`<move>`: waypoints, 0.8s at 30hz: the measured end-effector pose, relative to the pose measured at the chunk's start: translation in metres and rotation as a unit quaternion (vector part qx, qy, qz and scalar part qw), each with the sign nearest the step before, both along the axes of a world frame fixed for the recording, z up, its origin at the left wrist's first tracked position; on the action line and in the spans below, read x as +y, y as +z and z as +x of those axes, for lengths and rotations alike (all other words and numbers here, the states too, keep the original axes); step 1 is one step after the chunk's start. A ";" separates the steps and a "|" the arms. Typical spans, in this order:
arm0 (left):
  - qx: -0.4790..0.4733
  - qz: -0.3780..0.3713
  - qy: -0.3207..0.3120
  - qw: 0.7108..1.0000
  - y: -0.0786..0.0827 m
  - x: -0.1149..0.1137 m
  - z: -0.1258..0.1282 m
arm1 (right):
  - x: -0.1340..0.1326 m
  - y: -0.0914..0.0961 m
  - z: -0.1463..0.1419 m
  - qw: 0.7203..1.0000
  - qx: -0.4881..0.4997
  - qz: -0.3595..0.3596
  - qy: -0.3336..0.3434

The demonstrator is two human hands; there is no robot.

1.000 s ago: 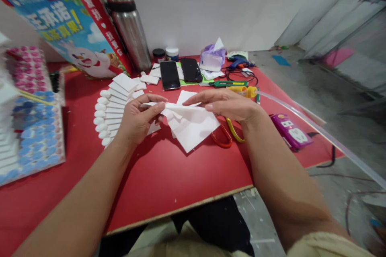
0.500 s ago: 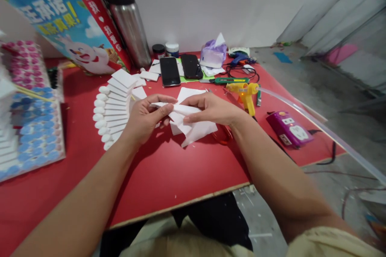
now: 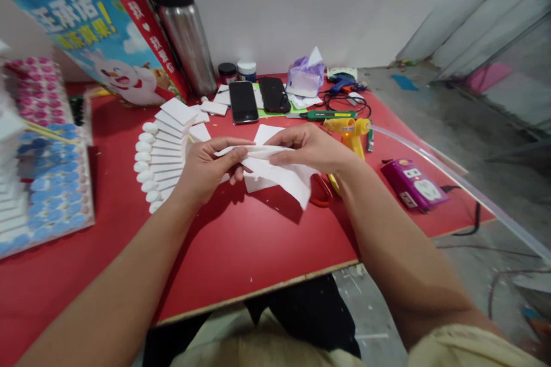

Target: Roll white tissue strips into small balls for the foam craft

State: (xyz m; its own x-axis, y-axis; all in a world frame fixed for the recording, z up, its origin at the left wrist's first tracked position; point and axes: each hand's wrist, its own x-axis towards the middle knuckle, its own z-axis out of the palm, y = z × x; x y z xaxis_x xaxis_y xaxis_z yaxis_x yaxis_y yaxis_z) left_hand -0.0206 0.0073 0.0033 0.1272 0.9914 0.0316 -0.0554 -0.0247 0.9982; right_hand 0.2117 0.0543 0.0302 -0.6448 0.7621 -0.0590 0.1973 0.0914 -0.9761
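My left hand (image 3: pixel 214 164) pinches one end of a thin white sheet (image 3: pixel 284 175) that looks like tissue paper, thumb on top. From the other side my right hand (image 3: pixel 303 148) grips the same sheet, its fingers closed on the upper folds. The sheet is creased between the hands, and a loose corner hangs toward the front. Under it lies more white paper (image 3: pixel 267 134), partly covered. Left of my left hand, a fan of white strips with rounded white ends (image 3: pixel 148 157) is spread on the red table (image 3: pixel 253 246). Red-handled scissors (image 3: pixel 321 192) lie partly hidden by my right hand.
A yellow glue gun (image 3: pixel 353 136) with a long clear stick and a purple power socket (image 3: pixel 413 184) are at the right. Behind are two phones (image 3: pixel 243 102), a green cutter knife (image 3: pixel 331 116), tissues (image 3: pixel 305 77) and a steel flask (image 3: pixel 185 34). A blue-dotted board (image 3: pixel 55 195) stands left.
The right hand has moved slightly right and up, its fingers shifting along the sheet. The sheet's loose corner has swung right and spread. The left hand stays nearly in place.
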 end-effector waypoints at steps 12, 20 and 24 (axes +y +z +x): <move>-0.136 -0.014 -0.154 0.979 0.002 -0.002 -0.005 | -0.006 0.008 0.003 0.968 0.111 -0.214 0.072; -0.033 0.024 -0.142 0.989 0.000 -0.006 -0.003 | -0.018 -0.006 -0.025 0.954 0.067 -0.271 0.111; 0.019 0.012 -0.130 0.991 -0.003 -0.004 -0.005 | -0.014 -0.006 -0.017 0.951 0.043 -0.274 0.138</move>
State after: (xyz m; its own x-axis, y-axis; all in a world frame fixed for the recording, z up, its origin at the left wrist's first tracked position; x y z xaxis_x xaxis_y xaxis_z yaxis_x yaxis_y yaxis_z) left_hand -0.0254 0.0033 0.0003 0.3806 0.9236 0.0450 -0.0245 -0.0385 0.9990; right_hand 0.1942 0.0402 0.0246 -0.8364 0.4329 -0.3363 0.1570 -0.3987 -0.9036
